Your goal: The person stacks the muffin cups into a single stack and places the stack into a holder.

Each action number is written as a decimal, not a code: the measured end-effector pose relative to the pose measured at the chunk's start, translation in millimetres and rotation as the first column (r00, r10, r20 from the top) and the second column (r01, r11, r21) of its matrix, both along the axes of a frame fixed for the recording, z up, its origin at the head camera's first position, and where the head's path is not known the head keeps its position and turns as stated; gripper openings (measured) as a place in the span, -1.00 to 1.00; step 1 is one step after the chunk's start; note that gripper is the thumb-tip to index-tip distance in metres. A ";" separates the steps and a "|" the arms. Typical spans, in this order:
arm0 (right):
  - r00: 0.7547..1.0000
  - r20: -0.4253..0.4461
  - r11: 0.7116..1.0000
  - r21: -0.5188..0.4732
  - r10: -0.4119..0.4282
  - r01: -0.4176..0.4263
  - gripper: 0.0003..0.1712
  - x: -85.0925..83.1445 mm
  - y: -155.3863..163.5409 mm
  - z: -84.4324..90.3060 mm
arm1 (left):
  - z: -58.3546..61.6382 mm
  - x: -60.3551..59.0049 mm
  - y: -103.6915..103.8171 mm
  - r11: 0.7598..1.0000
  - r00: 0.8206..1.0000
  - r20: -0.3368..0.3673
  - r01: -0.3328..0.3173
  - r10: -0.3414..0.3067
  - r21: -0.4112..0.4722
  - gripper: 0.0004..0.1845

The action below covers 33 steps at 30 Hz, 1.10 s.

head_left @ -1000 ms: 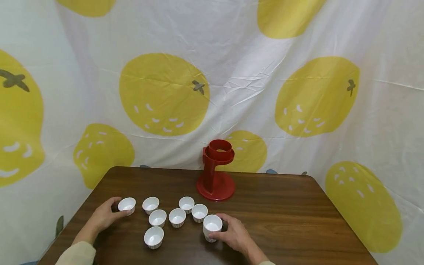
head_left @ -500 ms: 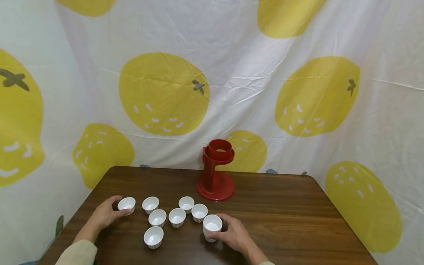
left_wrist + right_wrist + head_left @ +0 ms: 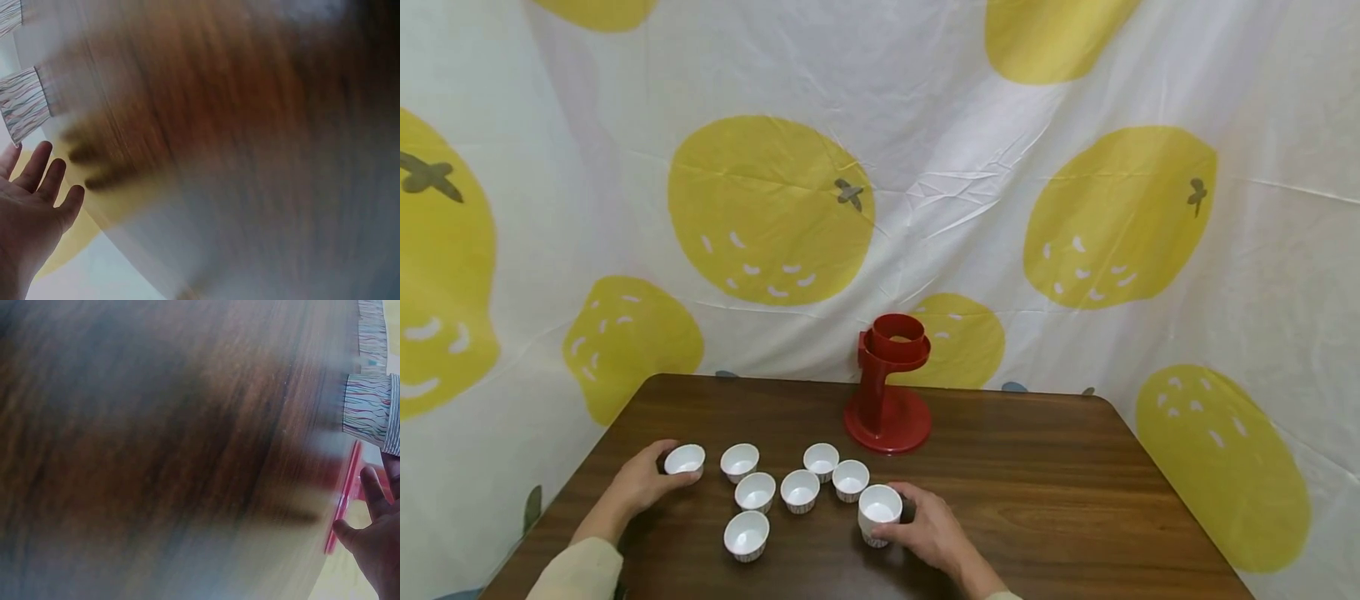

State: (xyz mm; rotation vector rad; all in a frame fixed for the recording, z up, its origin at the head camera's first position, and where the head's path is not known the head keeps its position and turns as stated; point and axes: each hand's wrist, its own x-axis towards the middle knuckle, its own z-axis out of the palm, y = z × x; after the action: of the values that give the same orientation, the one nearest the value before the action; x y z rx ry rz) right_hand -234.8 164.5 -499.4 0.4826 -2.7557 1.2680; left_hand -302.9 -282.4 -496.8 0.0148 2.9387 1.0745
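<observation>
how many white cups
9: one cup in the left hand, three cups near it, three others nearer the right hand, which holds two stacked cups; more may hide inside.

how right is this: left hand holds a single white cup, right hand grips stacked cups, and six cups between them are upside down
Not quite: the left hand holds a single white cup, the right hand grips stacked cups, but the six cups between them stand upright, as the head view shows.

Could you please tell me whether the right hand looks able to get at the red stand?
Probably yes: bare table lies between the right hand and the red stand. However, that hand holds the stacked white cups, so it would likely need to release them first.
</observation>
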 end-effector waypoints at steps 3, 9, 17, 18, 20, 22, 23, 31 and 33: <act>1.000 0.001 1.000 -0.004 0.002 -0.002 -0.27 0.1 0.0 -0.5 | -0.5 0.2 -1.2 1.000 1.000 0.004 0.002 -0.002 0.000 0.00; 1.000 0.009 1.000 -0.011 0.003 -0.003 -0.28 0.4 -0.9 -0.5 | -3.9 0.5 -2.4 1.000 1.000 -0.003 -0.003 0.003 0.009 -0.08; 1.000 0.018 1.000 -0.019 0.002 -0.002 -0.28 1.6 -2.0 0.7 | -1.5 0.2 -2.4 1.000 1.000 -0.029 -0.009 0.010 0.020 -0.10; 1.000 0.019 1.000 -0.020 0.003 -0.002 -0.28 1.6 -2.0 0.8 | -0.6 0.0 -2.0 1.000 0.999 -0.031 -0.010 0.011 0.021 -0.11; 1.000 0.022 1.000 -0.022 0.003 -0.002 -0.27 1.7 -2.0 0.9 | 1.3 -0.2 -0.9 1.000 0.999 -0.030 -0.015 0.016 0.023 -0.12; 1.000 0.024 1.000 -0.023 0.002 -0.002 -0.27 1.7 -1.9 1.0 | 3.6 -0.6 0.8 1.000 0.999 -0.031 -0.019 0.020 0.022 -0.12; 1.000 0.024 1.000 -0.022 0.002 -0.001 -0.27 1.6 -1.9 1.0 | 4.8 -0.9 1.7 1.000 0.999 -0.031 -0.021 0.022 0.020 -0.12; 1.000 0.010 1.000 -0.027 -0.001 0.001 -0.27 0.6 -1.2 0.4 | 16.6 -2.5 9.1 1.000 0.998 -0.061 -0.023 0.024 0.012 -0.17; 1.000 0.008 1.000 -0.028 0.000 0.001 -0.27 0.3 -1.0 0.0 | 19.0 -2.6 10.6 1.000 0.998 -0.064 -0.020 0.021 0.014 -0.18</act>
State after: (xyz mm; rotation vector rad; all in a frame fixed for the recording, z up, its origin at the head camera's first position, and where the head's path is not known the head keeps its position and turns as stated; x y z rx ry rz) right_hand -234.5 163.5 -499.4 0.4758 -2.7400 1.3098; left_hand -305.5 -271.9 -477.7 0.0200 2.9945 1.1170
